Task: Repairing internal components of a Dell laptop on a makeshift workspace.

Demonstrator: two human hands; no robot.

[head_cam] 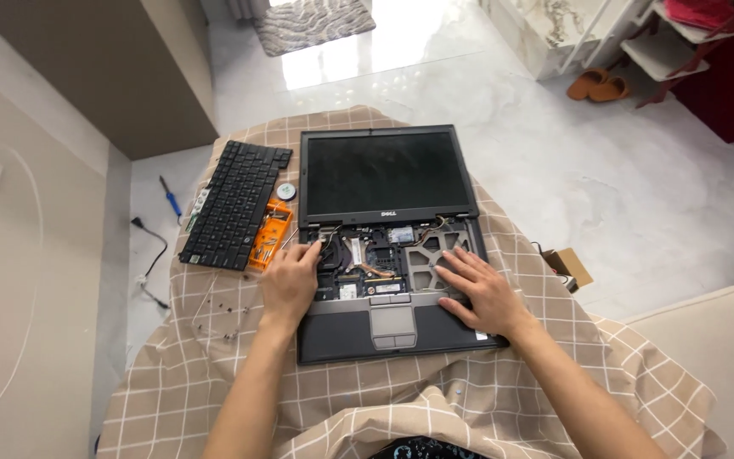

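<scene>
Left hand [289,280] fingertips pinch at small part in opened laptop [392,255] bay, near-left of hinge; what's gripped unclear. Right hand [479,293] flat, open, steadying chassis. Removed keyboard [235,204] lies left. Step: internals removal; next needs careful lift.

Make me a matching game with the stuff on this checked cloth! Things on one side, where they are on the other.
Things:
1. keyboard
2. orange tool case
3. left hand
4. right hand

Places:
A. resting flat on the right side of the open laptop
B. lying loose on the cloth, left of the laptop
C. fingertips at the left edge of the laptop's bare insides
D. between the keyboard and the laptop

Pairs: 1-B, 2-D, 3-C, 4-A
</scene>
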